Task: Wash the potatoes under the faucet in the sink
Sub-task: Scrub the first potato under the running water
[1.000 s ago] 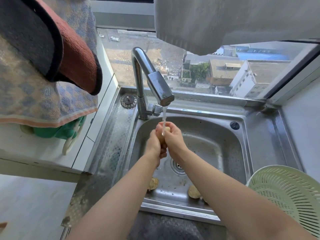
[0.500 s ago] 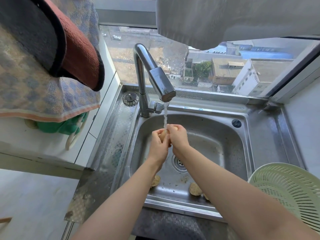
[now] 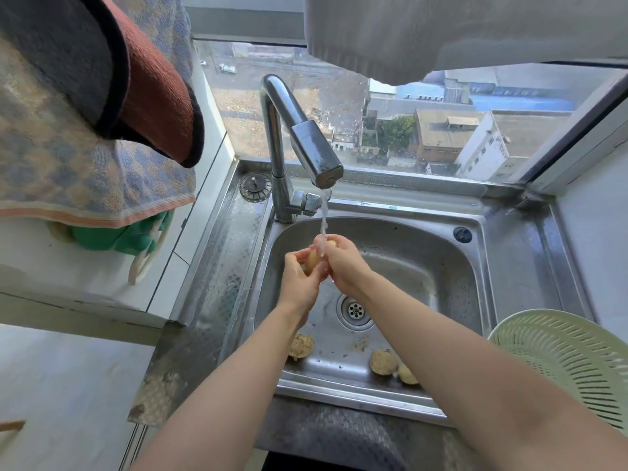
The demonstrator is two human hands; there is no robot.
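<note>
Held potato: just one, up over the sink basin, right under the stream, clasped between both hands.
Left hand: fingers curled round its left side.
Right hand: wrapped over its right side.
Faucet: one, water running.
Sink: three more on the floor, near-left potato, middle potato, right potato just beside it.
Colander: one, pale green, right of the sink.

A big window lets in bright daylight. Far below outside stand buildings and a tree. A checked towel hangs on the left, a red cloth over it. A white cloth hangs above. The right wall is pale.
</note>
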